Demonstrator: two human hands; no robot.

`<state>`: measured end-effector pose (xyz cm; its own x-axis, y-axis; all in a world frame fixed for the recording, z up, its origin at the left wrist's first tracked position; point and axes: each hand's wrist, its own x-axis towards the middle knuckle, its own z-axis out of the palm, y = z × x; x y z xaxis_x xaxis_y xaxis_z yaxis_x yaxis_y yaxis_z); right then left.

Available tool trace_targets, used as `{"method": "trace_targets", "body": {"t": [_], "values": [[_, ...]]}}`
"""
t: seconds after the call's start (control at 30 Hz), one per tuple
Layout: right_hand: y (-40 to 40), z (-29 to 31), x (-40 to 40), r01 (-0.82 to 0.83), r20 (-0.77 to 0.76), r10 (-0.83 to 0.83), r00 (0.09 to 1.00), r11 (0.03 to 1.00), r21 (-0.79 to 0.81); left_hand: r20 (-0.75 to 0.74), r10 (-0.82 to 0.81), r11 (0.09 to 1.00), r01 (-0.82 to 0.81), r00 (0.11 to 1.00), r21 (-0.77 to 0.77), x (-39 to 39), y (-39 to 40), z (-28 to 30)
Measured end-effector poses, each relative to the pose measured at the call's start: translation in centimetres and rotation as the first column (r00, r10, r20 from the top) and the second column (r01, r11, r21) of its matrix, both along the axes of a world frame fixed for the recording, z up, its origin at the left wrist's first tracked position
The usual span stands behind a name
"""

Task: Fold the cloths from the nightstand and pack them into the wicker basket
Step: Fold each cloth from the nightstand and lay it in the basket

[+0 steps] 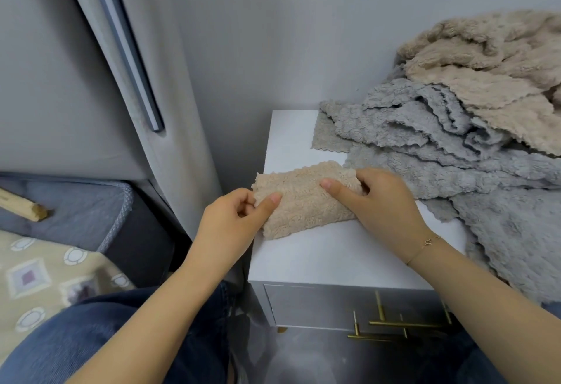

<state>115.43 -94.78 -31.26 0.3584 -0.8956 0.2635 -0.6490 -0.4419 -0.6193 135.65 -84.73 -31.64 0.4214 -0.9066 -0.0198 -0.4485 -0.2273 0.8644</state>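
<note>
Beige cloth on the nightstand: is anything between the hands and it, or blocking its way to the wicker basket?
Nothing separates them: the left hand and right hand already pinch the folded beige cloth at its ends. The wicker basket is out of view, so that path cannot be judged.

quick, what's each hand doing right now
Left hand: pinching the left end of the folded beige cloth.
Right hand: gripping the cloth's right end.

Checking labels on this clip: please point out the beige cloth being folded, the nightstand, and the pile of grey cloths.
beige cloth point(306, 201), head view, middle of its fluffy top.
nightstand point(334, 256), head view, bare white top near the front edge.
grey cloths point(425, 140), head view, crumpled middle of the pile.
</note>
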Motion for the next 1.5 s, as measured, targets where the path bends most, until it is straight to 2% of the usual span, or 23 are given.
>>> {"method": "trace_targets", "body": {"t": [0.07, 0.1, 0.2, 0.3, 0.37, 0.5, 0.57, 0.63, 0.7, 0.77, 0.87, 1.0, 1.07, 1.13, 1.3, 1.4, 1.5], "values": [[-0.1, 0.0, 0.0, 0.034, -0.031, -0.033, 0.999, 0.999, 0.016, 0.104, 0.007, 0.998, -0.001, 0.995, -0.058, -0.3, 0.2, 0.0], [-0.1, 0.0, 0.0, 0.043, -0.044, -0.042, 0.998, 0.999, 0.025, 0.202, 0.004, 0.994, 0.018, 0.979, -0.110, -0.4, 0.4, 0.2], [-0.3, -0.2, 0.1, 0.044, -0.024, -0.043, 0.999, 0.998, 0.054, 0.523, -0.033, 0.948, 0.192, 0.852, -0.253, -0.2, 0.5, 0.8], [-0.6, -0.5, 0.1, 0.017, 0.050, -0.020, 0.999, 0.999, 0.050, 0.683, -0.131, 0.886, 0.394, 0.718, -0.244, 0.3, 0.5, 0.9], [-0.8, -0.7, 0.1, -0.005, 0.064, 0.005, 0.998, 1.000, 0.005, 0.711, -0.218, 0.872, 0.461, 0.669, -0.166, 0.3, 0.6, 0.6], [-0.8, -0.6, 0.0, -0.089, 0.052, 0.099, 0.994, 0.982, -0.166, 0.683, -0.285, 0.887, 0.455, 0.673, -0.078, 0.4, 0.6, -0.1], [-0.6, -0.4, -0.3, -0.201, -0.037, 0.199, 0.979, 0.932, -0.301, 0.660, -0.298, 0.893, 0.445, 0.689, -0.061, 0.6, 0.3, -0.3], [-0.3, -0.5, -0.8, -0.331, -0.183, 0.282, 0.942, 0.868, -0.370, 0.645, -0.293, 0.900, 0.431, 0.705, -0.062, 0.6, 0.0, -0.5], [-0.3, -1.0, -1.2, -0.400, -0.293, 0.305, 0.906, 0.845, -0.356, 0.663, -0.271, 0.901, 0.427, 0.698, -0.080, 0.6, -0.2, -0.3], [-0.4, -1.3, -1.2, -0.409, -0.324, 0.308, 0.894, 0.857, -0.313, 0.677, -0.258, 0.894, 0.437, 0.690, -0.104, 0.6, -0.3, 0.1], [-0.7, -0.5, -1.1, -0.405, -0.240, 0.347, 0.907, 0.873, -0.270, 0.587, -0.288, 0.891, 0.436, 0.757, -0.125, 0.4, 0.3, 1.1], [-0.5, 0.4, -0.7, -0.418, -0.084, 0.410, 0.908, 0.899, -0.127, 0.202, -0.334, 0.930, 0.357, 0.921, -0.088, 0.4, 1.3, 1.6], [-0.7, 0.7, -0.3, -0.413, 0.031, 0.413, 0.910, 0.911, 0.000, 0.062, -0.278, 0.956, 0.283, 0.959, -0.083, 0.5, 1.1, 1.7], [-1.2, 1.0, 0.4, -0.406, 0.096, 0.397, 0.913, 0.908, 0.105, -0.015, -0.223, 0.972, 0.222, 0.975, -0.078, 0.4, 0.7, 1.7], [-3.2, 1.0, 2.4, -0.368, 0.022, 0.369, 0.929, 0.919, 0.143, -0.015, -0.083, 0.997, 0.083, 0.996, 0.008, 0.6, 0.0, 1.0], [-3.8, 0.8, 3.1, -0.336, -0.034, 0.341, 0.939, 0.936, 0.107, -0.185, -0.049, 0.987, 0.076, 0.982, 0.142, 1.3, -0.3, 1.0], [-4.1, 0.6, 3.1, -0.338, -0.067, 0.343, 0.937, 0.938, 0.073, -0.223, -0.028, 0.981, 0.069, 0.974, 0.180, 1.6, -0.5, 1.0]]}}
